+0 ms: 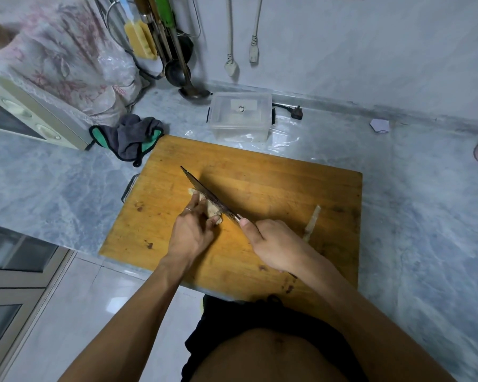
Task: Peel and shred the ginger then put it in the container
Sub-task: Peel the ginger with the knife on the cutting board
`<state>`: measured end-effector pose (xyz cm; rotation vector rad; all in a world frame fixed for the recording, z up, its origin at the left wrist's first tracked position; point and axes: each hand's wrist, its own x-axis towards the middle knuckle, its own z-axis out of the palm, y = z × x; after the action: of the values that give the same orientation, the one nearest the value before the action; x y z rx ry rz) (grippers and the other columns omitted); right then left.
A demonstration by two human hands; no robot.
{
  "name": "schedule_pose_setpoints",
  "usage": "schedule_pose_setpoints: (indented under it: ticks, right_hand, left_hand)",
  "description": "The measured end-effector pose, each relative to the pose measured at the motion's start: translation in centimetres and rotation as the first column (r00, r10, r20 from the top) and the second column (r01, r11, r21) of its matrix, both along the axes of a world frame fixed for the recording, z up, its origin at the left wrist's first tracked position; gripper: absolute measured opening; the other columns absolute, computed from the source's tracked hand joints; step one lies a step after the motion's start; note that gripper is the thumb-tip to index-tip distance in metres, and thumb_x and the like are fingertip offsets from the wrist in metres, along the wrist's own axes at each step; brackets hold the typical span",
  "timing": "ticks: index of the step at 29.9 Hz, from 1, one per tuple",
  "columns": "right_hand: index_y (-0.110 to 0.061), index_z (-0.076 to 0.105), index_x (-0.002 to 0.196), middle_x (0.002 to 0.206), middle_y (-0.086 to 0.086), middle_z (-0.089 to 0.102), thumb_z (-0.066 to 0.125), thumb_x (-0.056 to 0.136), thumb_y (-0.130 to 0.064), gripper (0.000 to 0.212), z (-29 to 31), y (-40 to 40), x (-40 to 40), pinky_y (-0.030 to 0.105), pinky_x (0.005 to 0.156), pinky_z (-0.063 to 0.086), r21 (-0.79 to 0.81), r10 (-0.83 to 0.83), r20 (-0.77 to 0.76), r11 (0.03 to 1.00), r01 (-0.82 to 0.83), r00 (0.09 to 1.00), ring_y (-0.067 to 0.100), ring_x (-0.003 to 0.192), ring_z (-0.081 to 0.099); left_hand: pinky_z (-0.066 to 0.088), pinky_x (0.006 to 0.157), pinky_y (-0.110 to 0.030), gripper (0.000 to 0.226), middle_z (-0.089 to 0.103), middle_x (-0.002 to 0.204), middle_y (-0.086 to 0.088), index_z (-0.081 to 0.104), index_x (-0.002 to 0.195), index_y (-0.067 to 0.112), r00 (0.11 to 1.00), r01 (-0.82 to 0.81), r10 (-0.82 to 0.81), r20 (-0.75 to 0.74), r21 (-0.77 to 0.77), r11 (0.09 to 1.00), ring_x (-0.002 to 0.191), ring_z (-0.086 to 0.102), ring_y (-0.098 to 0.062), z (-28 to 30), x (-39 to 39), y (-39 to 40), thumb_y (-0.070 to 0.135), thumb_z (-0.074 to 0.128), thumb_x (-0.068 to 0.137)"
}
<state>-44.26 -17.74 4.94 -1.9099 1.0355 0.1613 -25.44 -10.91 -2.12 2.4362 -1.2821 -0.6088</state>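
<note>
- Wooden cutting board (260,172) is being used as the work surface on the grey marble tabletop (53,175); it is lying between the person and the container.
- Ginger (210,209) is being held down on the board by the left hand (191,232), whose grip is curled around the piece, the fingertips (196,197) resting on its top.
- Cleaver (207,194) is being pressed against the ginger's right side, its handle being clasped tightly in the grip of the right hand (273,244), with the thumb lying along the spine.
- Step in hand, as judged: the ginger is being trimmed or sliced; whether any skin is remaining cannot be told.
- Container (239,117), of clear plastic, is standing just beyond the board's far edge; no ginger can be made out in it.
- Next move, as judged: thin, even slices are being called for, with the left fingertips kept tucked clear of the blade.
- A pale strip (312,221) is lying on the board just beside the right hand; its identity cannot be told.
</note>
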Motion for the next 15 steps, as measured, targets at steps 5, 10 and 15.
schedule_pose_setpoints:
  ticks: [5, 10, 15]
  right_hand:
    - [-0.015, 0.048, 0.06, 0.056, 0.001, 0.049, 0.021, 0.104, -0.058, 0.067, -0.3, -0.3, 0.3, 0.041, 0.062, 0.05, -0.015, 0.011, -0.017, 1.0, -0.011, 1.0, 0.017, 0.051, 0.051]
    - [-0.018, 0.049, 0.066, 0.073, 0.005, 0.052, 0.018, 0.102, -0.062, 0.064, -1.1, 0.0, 0.9, 0.035, 0.066, 0.049, -0.003, 0.011, -0.059, 1.0, -0.011, 0.998, 0.021, 0.065, 0.056]
    - [-0.016, 0.046, 0.063, 0.069, 0.007, 0.046, 0.018, 0.103, -0.059, 0.065, -1.0, -0.4, 1.7, 0.033, 0.058, 0.045, -0.044, 0.024, -0.06, 0.999, -0.026, 0.998, 0.02, 0.056, 0.054]
  left_hand:
    - [0.02, 0.112, -0.019, 0.058, 0.023, 0.161, 0.005, 0.043, 0.148, 0.014, 0.999, -0.032, 0.032, -0.028, -0.005, 0.999, 0.144, 0.033, -0.017, -0.3, 0.3, 0.2, 0.032, 0.061, 0.096]
    - [0.02, 0.113, -0.019, 0.058, 0.025, 0.161, 0.004, 0.045, 0.147, 0.013, 0.999, -0.035, 0.034, -0.034, -0.023, 0.999, 0.144, 0.034, -0.017, -0.6, 0.4, 0.4, 0.032, 0.063, 0.094]
    - [0.025, 0.112, -0.021, 0.058, 0.029, 0.159, 0.001, 0.049, 0.144, 0.012, 0.999, -0.02, 0.019, -0.027, -0.033, 0.999, 0.14, 0.04, -0.021, -0.6, 0.5, 0.4, 0.033, 0.065, 0.092]
